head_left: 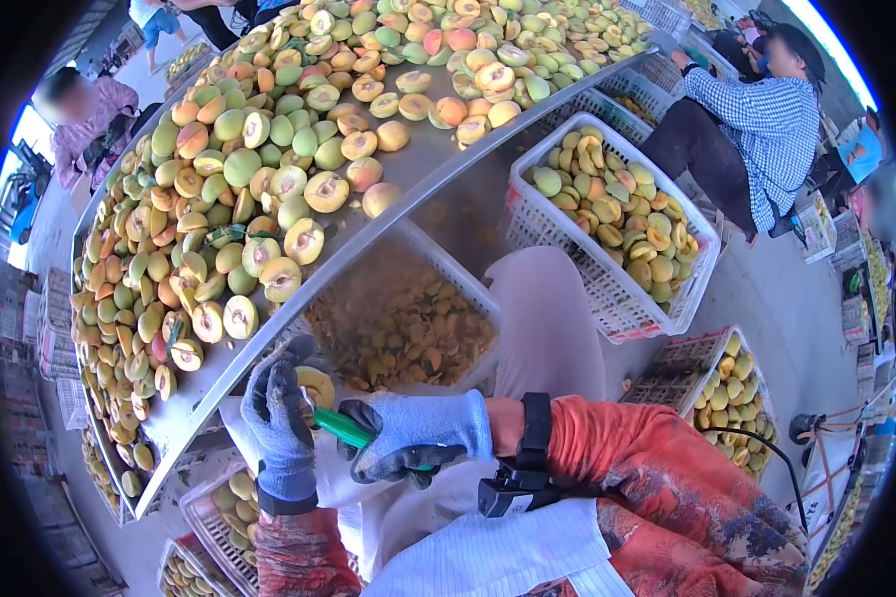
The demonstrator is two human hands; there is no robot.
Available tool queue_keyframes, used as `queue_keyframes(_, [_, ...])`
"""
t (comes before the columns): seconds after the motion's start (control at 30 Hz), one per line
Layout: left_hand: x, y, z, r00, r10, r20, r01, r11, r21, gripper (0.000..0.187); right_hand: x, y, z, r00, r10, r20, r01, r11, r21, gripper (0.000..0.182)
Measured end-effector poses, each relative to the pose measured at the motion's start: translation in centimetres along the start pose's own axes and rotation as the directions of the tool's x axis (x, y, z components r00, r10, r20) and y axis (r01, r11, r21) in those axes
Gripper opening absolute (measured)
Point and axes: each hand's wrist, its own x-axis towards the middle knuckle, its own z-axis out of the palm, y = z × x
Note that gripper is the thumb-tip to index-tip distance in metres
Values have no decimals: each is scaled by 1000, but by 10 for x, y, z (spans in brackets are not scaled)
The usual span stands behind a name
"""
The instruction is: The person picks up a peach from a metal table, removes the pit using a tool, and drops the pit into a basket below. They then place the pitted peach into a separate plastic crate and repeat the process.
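Observation:
My left hand [281, 418], in a grey glove, grips a halved peach [318, 384] just below the edge of the metal table [438, 159]. My right hand [413, 436], also gloved, is closed around a green-handled tool [344, 428] whose tip meets the peach half. Both hands sit over my lap, in front of a white crate of peach pits [398, 328].
The table holds a wide heap of halved and whole peaches [259, 169]. A white crate of peach halves [612, 214] stands to the right, another crate [732, 393] beyond it, and more crates [224, 507] lie below left. A seated person in a checked shirt [767, 119] works at the upper right; another person [90, 114] stands at the far left.

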Motion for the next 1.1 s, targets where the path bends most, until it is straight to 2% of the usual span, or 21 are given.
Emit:
queue_keyframes(0.03, [3, -3, 2, 1000, -2, 6, 2, 1000, 4, 29, -5, -6, -1, 999, 24, 28, -28, 987, 159, 29])
queue_keyframes(0.07, [11, 10, 15, 999, -40, 35, 42, 998, -44, 29, -10, -14, -3, 999, 14, 37, -22, 979, 203, 31])
queue_keyframes(0.17, [28, 1, 30, 984, -173, 48, 177, 978, -105, 31, -9, -4, -19, 999, -46, -13, 48, 977, 206, 35])
queue_keyframes(0.23, [32, 16, 42, 914, -355, 199, 404, 846, -348, 31, -14, -7, -25, 995, -82, -59, 93, 972, 214, 38])
queue_keyframes(0.33, [40, 5, 63, 952, -296, 84, 297, 812, -503, 41, -14, -12, -37, 991, -114, -66, 127, 962, 240, 46])
queue_keyframes(0.37, [45, -1, 68, 930, -367, 15, 314, 772, -553, 41, -16, -15, -40, 990, -111, -84, 132, 939, 319, 52])
queue_keyframes(0.47, [52, -11, 75, 935, -355, -4, 298, 790, -537, 42, -15, -15, -49, 988, -120, -93, 144, 935, 323, 55])
queue_keyframes(0.5, [51, -19, 70, 930, -356, 90, 328, 695, -640, 40, -18, -15, -50, 984, -174, -49, 179, 900, 396, 54])
queue_keyframes(0.57, [55, -43, 67, 919, -381, 101, 300, 510, -806, 41, -20, -23, -46, 974, -225, 5, 196, 860, 471, 53])
queue_keyframes(0.6, [51, -35, 70, 932, -357, 66, 270, 561, -783, 45, -25, -35, -41, 957, -241, -158, 284, 889, 359, 44])
queue_keyframes(0.63, [40, -25, 72, 944, -315, -99, 158, 693, -704, 46, -25, -44, -40, 910, -274, -312, 353, 906, 233, 35])
queue_keyframes(0.67, [43, -28, 56, 919, -386, 83, 318, 599, -735, 47, -26, -40, -53, 878, -320, -355, 411, 886, 217, 32])
queue_keyframes(0.7, [47, -31, 41, 862, -433, 262, 469, 490, -734, 48, -21, -35, -70, 879, -264, -397, 338, 932, 128, 28])
queue_keyframes(0.73, [48, -22, 44, 858, -493, 145, 404, 472, -784, 42, -13, -22, -79, 886, -266, -381, 335, 934, 126, 28])
queue_keyframes(0.8, [52, -32, 34, 892, -429, 144, 349, 450, -822, 42, 9, 9, -96, 799, -285, -529, 197, 956, -217, 27])
queue_keyframes(0.87, [48, -28, 28, 923, -352, 158, 294, 374, -880, 47, 18, 32, -100, 687, -330, -647, -43, 871, -490, 27])
queue_keyframes(0.9, [38, -22, 27, 918, -365, 157, 298, 371, -880, 47, 14, 22, -81, 692, -317, -649, -51, 875, -482, 27])
queue_keyframes(0.97, [33, -10, 34, 946, -228, 230, 310, 435, -845, 49, 13, -6, -41, 837, -128, -531, 179, 983, 46, 26])
queue_keyframes(1.0, [28, -12, 38, 937, -216, 275, 347, 460, -818, 48, 27, 12, -40, 835, -235, -497, 341, 931, 132, 25])
queue_keyframes(1.03, [24, -13, 37, 938, -213, 273, 343, 459, -819, 48, 25, 10, -38, 836, -237, -495, 341, 931, 129, 25])
queue_keyframes(1.1, [15, -16, 33, 901, -346, 260, 429, 640, -637, 45, 20, 6, -34, 830, -254, -497, 278, 960, -26, 28])
